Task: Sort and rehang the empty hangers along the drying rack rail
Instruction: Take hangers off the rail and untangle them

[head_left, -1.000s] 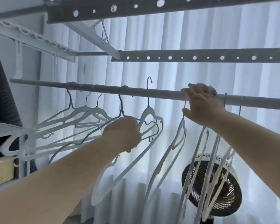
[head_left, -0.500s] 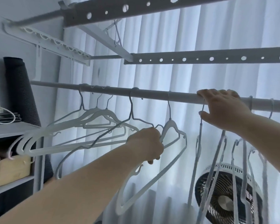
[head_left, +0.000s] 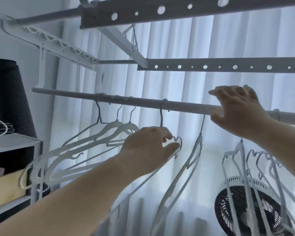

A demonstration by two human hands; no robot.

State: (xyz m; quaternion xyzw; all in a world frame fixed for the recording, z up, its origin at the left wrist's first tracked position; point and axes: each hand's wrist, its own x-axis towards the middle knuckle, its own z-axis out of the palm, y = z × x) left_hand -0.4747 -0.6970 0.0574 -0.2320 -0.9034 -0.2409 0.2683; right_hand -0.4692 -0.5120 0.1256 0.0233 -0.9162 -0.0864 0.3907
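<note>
Left hand (head_left: 152, 147): fingers curled round wire hanger (head_left: 161, 116), hooked at middle of rail (head_left: 140, 100). Right hand (head_left: 237, 113): draped over rail, clasp undeterminable. Likely hazard: hanger snagging bunched white hangers (head_left: 116, 126) toward rail's left end, unhooking them.

Head view, tilted upward — close under rail (head_left: 143, 101)

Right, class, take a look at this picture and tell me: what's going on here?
A person is sorting empty hangers on a drying rack. The left hand grips a thin hanger just below its hook, which is looped over the rail. The right hand rests on the rail further right, fingers above it and thumb beneath. A bunch of white hangers hangs to the left, and other hangers hang on the right, in front of a fan.
</note>
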